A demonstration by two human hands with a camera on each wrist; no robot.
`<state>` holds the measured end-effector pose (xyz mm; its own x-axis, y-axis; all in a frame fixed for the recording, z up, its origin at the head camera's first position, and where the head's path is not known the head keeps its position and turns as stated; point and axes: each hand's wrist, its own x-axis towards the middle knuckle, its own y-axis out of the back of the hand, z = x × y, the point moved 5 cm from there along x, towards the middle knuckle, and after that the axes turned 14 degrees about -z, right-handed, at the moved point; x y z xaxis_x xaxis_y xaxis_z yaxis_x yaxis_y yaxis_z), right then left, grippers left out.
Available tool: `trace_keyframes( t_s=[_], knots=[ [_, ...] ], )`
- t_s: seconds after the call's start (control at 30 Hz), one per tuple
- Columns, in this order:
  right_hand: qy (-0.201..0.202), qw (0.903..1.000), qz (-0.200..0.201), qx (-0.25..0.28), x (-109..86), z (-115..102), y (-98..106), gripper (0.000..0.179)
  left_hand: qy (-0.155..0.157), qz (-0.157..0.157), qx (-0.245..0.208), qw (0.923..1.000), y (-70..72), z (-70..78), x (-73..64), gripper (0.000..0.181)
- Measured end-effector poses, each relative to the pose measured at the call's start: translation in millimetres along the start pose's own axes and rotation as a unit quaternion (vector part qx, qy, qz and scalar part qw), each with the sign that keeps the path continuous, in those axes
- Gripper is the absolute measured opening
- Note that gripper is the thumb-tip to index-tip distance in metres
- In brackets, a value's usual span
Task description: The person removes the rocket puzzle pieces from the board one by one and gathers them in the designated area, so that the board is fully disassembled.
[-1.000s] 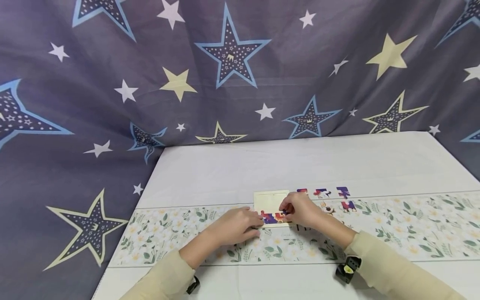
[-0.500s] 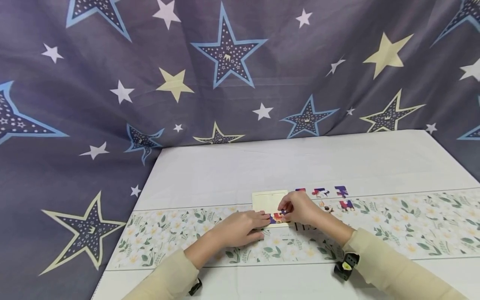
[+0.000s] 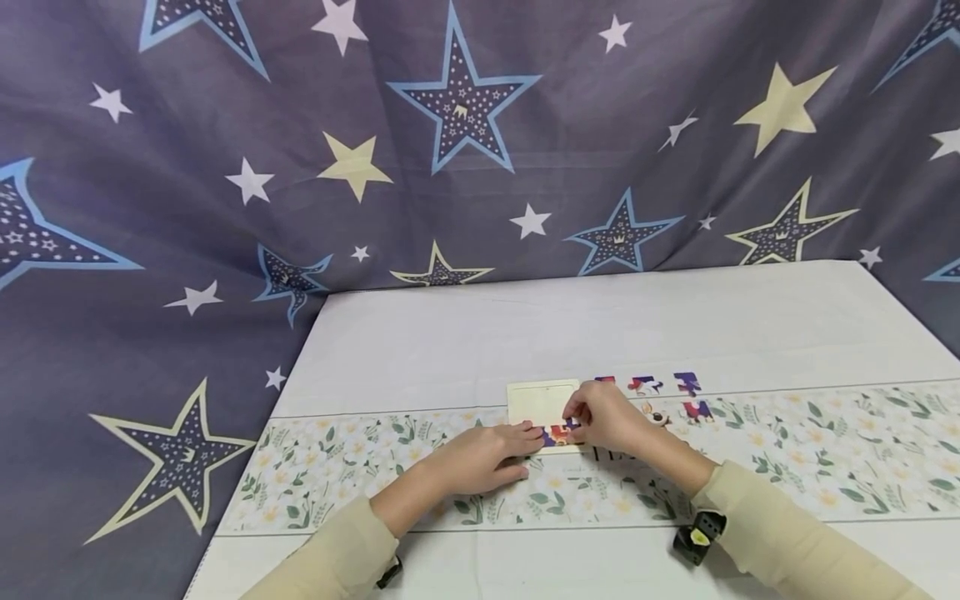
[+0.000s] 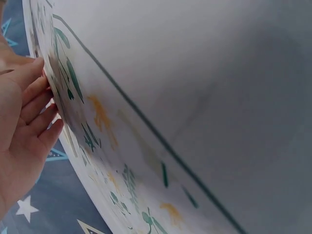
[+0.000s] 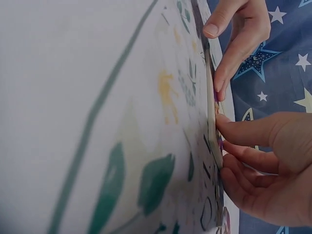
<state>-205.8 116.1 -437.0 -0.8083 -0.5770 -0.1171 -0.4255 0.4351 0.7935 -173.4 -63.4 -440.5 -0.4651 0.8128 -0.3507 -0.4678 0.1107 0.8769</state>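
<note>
A cream puzzle tray lies on the patterned cloth, with joined purple and orange jigsaw pieces along its near edge. My left hand rests on the left end of that row, fingers stretched out and covering part of it. At the tray's lower right corner, my right hand pinches a purple jigsaw piece between thumb and fingers, which hide most of it. In the right wrist view the right thumb reaches the tray's edge, with the left hand just beyond.
Several loose jigsaw pieces lie right of the tray, among them a red and white piece, a purple piece and a purple-red piece. The white table backs onto a star-patterned curtain.
My left hand has slid right, from the tray's left edge onto the joined pieces. My right hand stays at the tray's lower right corner, its fingertips shifted slightly.
</note>
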Motion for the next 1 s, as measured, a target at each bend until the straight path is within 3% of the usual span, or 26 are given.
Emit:
trace_keyframes(
  t_s=[0.6, 1.0],
  knots=[
    [-0.043, 0.9976, -0.007, 0.055, 1.5, 3.5, 5.6, 0.008, -0.008, 0.01, -0.007, 0.9999, -0.5, -2.0, 0.4, 0.045],
    [-0.037, 0.994, -0.002, 0.102, 3.2, 8.2, 3.0, 0.01, -0.007, 0.009, -0.005, 0.9999, -1.1, -3.3, 1.5, 0.044]
  ],
)
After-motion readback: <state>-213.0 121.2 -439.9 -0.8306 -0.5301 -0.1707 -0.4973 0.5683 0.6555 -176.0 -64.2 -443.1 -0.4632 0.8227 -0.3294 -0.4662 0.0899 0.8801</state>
